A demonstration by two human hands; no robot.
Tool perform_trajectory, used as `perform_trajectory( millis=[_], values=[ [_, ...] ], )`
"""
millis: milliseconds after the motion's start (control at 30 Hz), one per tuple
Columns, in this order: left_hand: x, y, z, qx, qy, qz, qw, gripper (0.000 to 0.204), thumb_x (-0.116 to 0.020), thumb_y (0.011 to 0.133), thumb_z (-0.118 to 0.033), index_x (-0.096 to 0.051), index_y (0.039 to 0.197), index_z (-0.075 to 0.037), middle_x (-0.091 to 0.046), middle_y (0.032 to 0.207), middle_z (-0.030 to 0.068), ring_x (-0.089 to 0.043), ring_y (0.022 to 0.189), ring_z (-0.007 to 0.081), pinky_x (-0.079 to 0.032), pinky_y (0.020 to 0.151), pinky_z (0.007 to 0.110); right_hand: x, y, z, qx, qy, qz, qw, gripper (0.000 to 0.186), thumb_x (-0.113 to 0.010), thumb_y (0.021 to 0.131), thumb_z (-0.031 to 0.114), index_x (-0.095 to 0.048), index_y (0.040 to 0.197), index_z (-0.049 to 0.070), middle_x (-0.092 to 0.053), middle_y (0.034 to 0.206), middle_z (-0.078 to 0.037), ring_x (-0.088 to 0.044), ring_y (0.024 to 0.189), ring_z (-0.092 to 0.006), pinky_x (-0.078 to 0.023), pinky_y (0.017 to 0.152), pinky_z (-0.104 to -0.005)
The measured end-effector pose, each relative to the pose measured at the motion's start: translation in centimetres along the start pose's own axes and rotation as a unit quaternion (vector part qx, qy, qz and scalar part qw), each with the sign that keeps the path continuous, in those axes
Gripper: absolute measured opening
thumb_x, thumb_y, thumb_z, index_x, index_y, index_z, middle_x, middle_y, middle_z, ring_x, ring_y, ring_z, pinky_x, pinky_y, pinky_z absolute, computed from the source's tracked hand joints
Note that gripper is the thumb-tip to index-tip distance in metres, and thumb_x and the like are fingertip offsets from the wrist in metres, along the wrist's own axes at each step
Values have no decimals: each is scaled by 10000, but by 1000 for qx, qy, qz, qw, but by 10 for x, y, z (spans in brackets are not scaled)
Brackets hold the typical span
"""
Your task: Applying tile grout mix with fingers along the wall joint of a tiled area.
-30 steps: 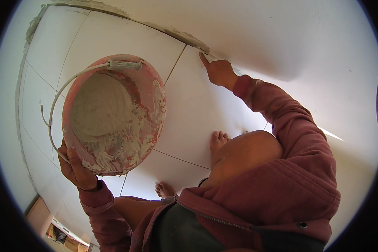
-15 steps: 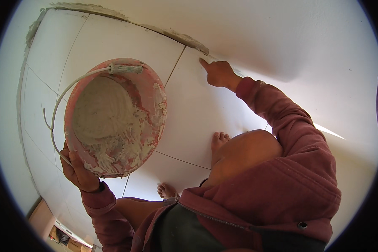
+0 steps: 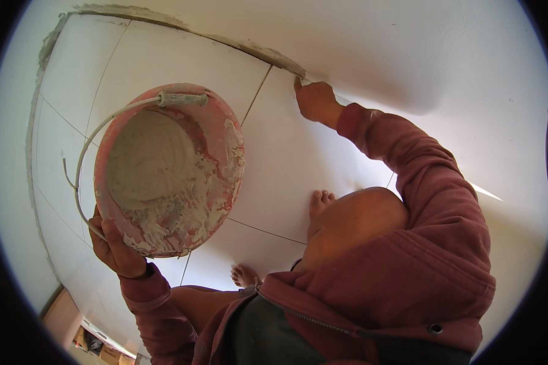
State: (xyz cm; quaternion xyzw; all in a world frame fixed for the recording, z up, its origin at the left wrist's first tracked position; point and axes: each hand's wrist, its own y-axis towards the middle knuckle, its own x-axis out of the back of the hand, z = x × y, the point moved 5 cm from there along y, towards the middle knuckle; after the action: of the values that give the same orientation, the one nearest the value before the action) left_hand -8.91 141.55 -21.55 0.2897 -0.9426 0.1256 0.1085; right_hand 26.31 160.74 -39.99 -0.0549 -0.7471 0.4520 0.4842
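Note:
My left hand is closed on the lower left rim of a red bucket, with the wire handle passing by the fingers. The bucket tilts so its mouth faces me. Pale grey paste lies inside and is smeared over the inner wall. A worn grip sleeve on the handle rests at the upper rim. My right hand has its index finger stretched to the joint between floor and wall, and the other fingers curled in. Nothing shows in that hand. The fingertip is at the end of a grey mortar strip.
White floor tiles with thin dark joints lie under me. A white wall runs along the far and right side. My bare feet are on the tiles. At the lower left, boxes are partly in view.
My right hand has shifted slightly right, and its index finger has come up to the floor-wall joint. The bucket and my left hand have hardly moved.

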Motion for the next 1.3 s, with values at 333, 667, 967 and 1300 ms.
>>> perform_trajectory(
  millis=[333,667,967,1300],
  values=[
    [3,16,-9,18,8,16,1000,226,-364,882,-183,-403,781,15,-483,1068,202,-478,879,178,-381,770,295,26,22,-1,51,-2,-61,997,579,-419,727,75,-243,1275,8,-583,619,-104,-563,523,-240,-432,486,-374],
    [2,10,-6,7,0,5,1000,241,-353,878,-149,-459,979,42,-513,959,98,-466,840,130,-373,764,265,1,-3,-16,-4,46,3,999,624,-423,701,50,-221,1291,38,-577,642,-109,-560,559,-265,-444,539,-382],
    [0,7,-2,23,6,-1,1000,209,-366,877,-168,-372,738,-12,-490,1037,181,-460,860,161,-366,778,287,8,-2,-18,2,182,57,982,671,-423,659,64,-210,1295,47,-573,780,-145,-560,724,-286,-439,626,-378],
    [-2,9,-6,23,21,5,1000,214,-365,879,-171,-378,740,-9,-499,1011,163,-458,845,156,-370,760,286,6,-4,-19,4,78,20,997,625,-456,672,75,-248,1250,-38,-580,685,-133,-575,633,-277,-442,558,-387]
  ],
)
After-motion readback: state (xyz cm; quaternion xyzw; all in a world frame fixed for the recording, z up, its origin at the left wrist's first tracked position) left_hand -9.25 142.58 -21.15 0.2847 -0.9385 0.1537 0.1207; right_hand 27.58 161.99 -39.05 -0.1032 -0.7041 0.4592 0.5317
